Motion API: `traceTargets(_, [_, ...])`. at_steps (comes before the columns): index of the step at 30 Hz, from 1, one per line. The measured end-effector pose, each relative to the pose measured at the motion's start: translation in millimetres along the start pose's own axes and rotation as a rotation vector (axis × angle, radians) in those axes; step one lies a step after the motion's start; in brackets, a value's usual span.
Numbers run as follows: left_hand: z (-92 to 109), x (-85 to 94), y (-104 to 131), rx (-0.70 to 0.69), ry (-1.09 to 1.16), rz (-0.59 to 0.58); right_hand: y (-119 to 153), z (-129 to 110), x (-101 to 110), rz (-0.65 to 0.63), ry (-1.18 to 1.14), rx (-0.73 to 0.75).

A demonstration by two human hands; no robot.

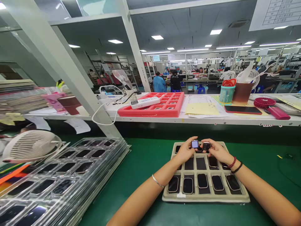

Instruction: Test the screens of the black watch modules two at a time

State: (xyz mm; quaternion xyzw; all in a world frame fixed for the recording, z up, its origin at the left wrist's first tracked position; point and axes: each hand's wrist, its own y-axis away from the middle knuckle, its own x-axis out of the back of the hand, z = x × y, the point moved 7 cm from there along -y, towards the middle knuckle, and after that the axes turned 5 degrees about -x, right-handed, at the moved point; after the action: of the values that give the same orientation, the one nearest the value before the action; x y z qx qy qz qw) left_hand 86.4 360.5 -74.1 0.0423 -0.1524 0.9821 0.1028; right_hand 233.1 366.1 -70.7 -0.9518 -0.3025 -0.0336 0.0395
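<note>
My left hand (187,150) is closed around a smartwatch case (195,144) whose screen is lit pale blue-white. Close beside it, my right hand (217,151) grips a second smartwatch case (206,146) with a dark face. Both are held above the far row of a beige tray (204,198). Dark watch cases with metal rims, such as a near-row case (187,185), fill the front compartments. In the middle row, two compartments show only a dark lining (201,163). My hands and forearms hide parts of the far and middle rows.
Stacked clear plastic trays (82,175) with dark watch screens cover the left of the green table (141,188). A white fan (33,146) stands behind them. On the shelf ahead are a red tray (150,111), papers (202,108), a phone (243,109) and a pink handheld fan (278,112).
</note>
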Motion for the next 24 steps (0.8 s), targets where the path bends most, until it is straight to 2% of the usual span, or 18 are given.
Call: traceTargets(24, [3.7, -2.4, -0.1, -0.026, -0.009, -0.027, -0.5, 2.4, -0.7, -0.01, -0.004, -0.001])
